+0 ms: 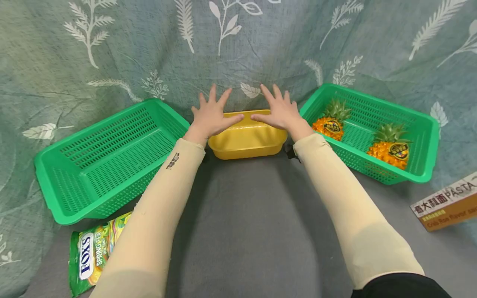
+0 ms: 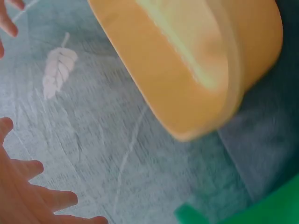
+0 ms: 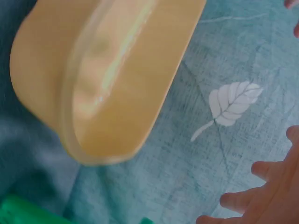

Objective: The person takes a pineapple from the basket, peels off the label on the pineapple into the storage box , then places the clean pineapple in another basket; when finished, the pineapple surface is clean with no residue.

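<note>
A yellow oval tub [image 1: 247, 142] stands at the back middle of the grey surface, its inside bare in all views. Above its left end my left hand [image 1: 210, 115] spreads its fingers and holds nothing. Over the right end, my right hand [image 1: 282, 109] is spread in the same way, also holding nothing. The two thumbs point toward each other across the tub. In the left wrist view the left hand [image 2: 28, 191] appears apart from the tub [image 2: 187, 70]. The right wrist view likewise shows a gap between the right hand [image 3: 266, 191] and the tub [image 3: 117, 93].
On the left is a green perforated basket [image 1: 123, 182] with nothing in it. Another green basket [image 1: 425, 165] on the right holds two pineapple-shaped packs [image 1: 389, 155]. A green Fox's candy bag [image 1: 87, 258] lies front left, a pasta box [image 1: 447, 203] far right. Leaf-patterned cloth [image 1: 253, 49] hangs behind.
</note>
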### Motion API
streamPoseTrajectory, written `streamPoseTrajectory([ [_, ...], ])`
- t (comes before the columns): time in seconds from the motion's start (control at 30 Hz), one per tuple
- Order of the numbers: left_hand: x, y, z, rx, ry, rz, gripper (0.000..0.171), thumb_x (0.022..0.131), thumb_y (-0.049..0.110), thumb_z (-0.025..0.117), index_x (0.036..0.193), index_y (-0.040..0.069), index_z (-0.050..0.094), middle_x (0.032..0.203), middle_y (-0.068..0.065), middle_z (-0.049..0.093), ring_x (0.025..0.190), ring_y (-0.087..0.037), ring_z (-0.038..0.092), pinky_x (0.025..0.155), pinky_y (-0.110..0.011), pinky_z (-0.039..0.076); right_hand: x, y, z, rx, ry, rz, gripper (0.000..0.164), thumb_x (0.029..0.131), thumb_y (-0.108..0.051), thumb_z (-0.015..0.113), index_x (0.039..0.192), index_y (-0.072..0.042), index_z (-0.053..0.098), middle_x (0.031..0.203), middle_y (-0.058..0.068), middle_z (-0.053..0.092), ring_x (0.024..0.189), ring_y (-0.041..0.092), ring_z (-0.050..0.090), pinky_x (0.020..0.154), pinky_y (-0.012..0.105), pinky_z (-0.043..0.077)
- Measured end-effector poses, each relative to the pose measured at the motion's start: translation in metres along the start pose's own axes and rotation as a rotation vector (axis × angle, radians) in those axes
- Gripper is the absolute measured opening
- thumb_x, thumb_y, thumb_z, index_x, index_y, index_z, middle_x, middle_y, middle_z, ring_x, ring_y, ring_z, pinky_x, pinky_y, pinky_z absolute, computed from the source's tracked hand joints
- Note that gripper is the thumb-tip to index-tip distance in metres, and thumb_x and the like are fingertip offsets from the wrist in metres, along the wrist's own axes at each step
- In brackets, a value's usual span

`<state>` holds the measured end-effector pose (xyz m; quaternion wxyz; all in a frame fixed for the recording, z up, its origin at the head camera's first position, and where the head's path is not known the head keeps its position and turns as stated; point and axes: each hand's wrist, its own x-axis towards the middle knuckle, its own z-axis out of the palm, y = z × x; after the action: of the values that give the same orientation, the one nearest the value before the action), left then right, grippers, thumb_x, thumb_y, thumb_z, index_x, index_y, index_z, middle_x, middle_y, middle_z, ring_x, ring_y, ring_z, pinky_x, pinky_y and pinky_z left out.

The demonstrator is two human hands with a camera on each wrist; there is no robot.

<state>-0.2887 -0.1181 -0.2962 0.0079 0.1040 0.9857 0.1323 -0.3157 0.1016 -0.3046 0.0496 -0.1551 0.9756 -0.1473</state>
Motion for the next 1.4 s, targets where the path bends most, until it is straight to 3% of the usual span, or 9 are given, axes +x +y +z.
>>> streamPoseTrajectory([
  [0.2, -0.011, 0.005, 0.011, -0.145, 0.046, 0.03, 0.086, 0.083, 0.07, 0.043, 0.148, 0.035, 0.001, 0.155, -0.009, -0.013, 0.135, -0.053, -0.003, 0.097, -0.074, 0.015, -0.014, 0.005, 0.011, 0.193, 0.066, -0.041, 0.095, 0.08, -0.069, 0.05, 0.147, -0.035, -0.007, 0.156, 0.005, -0.008, 0.141, 0.04, 0.0, 0.106, 0.062, 0.018],
  [0.47, -0.029, 0.011, 0.022, -0.371, 0.116, 0.035, 0.083, 0.085, 0.061, 0.051, 0.148, 0.035, 0.004, 0.156, -0.012, -0.002, 0.139, -0.045, 0.004, 0.103, -0.068, 0.016, -0.037, 0.004, 0.026, 0.523, 0.207, -0.106, 0.092, 0.082, -0.047, 0.064, 0.15, -0.028, 0.004, 0.156, 0.001, 0.004, 0.142, 0.025, 0.013, 0.109, 0.055, 0.021],
  [0.6, -0.04, 0.014, 0.028, -0.481, 0.167, 0.052, 0.083, 0.085, 0.055, 0.054, 0.149, 0.027, 0.009, 0.155, -0.011, 0.007, 0.141, -0.036, 0.013, 0.107, -0.06, 0.021, -0.049, 0.003, 0.031, 0.665, 0.247, -0.121, 0.092, 0.082, -0.044, 0.066, 0.15, -0.027, 0.006, 0.156, -0.002, 0.007, 0.142, 0.023, 0.012, 0.11, 0.053, 0.019],
  [0.8, -0.058, 0.018, 0.037, -0.718, 0.27, 0.077, 0.076, 0.088, 0.041, 0.056, 0.148, 0.014, 0.019, 0.152, -0.011, 0.021, 0.137, -0.03, 0.025, 0.108, -0.05, 0.025, -0.065, 0.0, 0.038, 0.861, 0.293, -0.166, 0.09, 0.082, -0.032, 0.069, 0.149, -0.022, 0.011, 0.154, 0.007, 0.015, 0.139, 0.033, 0.02, 0.108, 0.053, 0.025],
  [1.07, -0.08, 0.023, 0.054, -0.965, 0.356, 0.047, 0.066, 0.086, 0.03, 0.057, 0.143, 0.01, 0.029, 0.135, -0.02, 0.038, 0.118, -0.036, 0.043, 0.096, -0.05, 0.039, -0.084, -0.001, 0.047, 0.973, 0.327, -0.193, 0.089, 0.081, -0.032, 0.071, 0.149, -0.019, 0.015, 0.15, 0.01, 0.024, 0.135, 0.032, 0.029, 0.105, 0.053, 0.03],
  [1.3, -0.098, 0.021, 0.066, -1.085, 0.408, 0.014, 0.064, 0.085, 0.025, 0.058, 0.14, 0.006, 0.032, 0.128, -0.022, 0.043, 0.113, -0.038, 0.047, 0.097, -0.047, 0.04, -0.099, 0.001, 0.058, 1.038, 0.342, -0.157, 0.083, 0.083, -0.014, 0.069, 0.148, -0.017, 0.017, 0.149, 0.01, 0.027, 0.133, 0.03, 0.033, 0.102, 0.05, 0.035],
  [1.4, -0.105, 0.02, 0.071, -1.121, 0.432, -0.013, 0.063, 0.084, 0.024, 0.058, 0.139, 0.005, 0.033, 0.126, -0.021, 0.044, 0.109, -0.037, 0.051, 0.093, -0.039, 0.044, -0.104, 0.002, 0.062, 1.075, 0.362, -0.142, 0.082, 0.083, -0.006, 0.067, 0.147, -0.014, 0.018, 0.146, 0.012, 0.03, 0.131, 0.033, 0.035, 0.1, 0.051, 0.037],
])
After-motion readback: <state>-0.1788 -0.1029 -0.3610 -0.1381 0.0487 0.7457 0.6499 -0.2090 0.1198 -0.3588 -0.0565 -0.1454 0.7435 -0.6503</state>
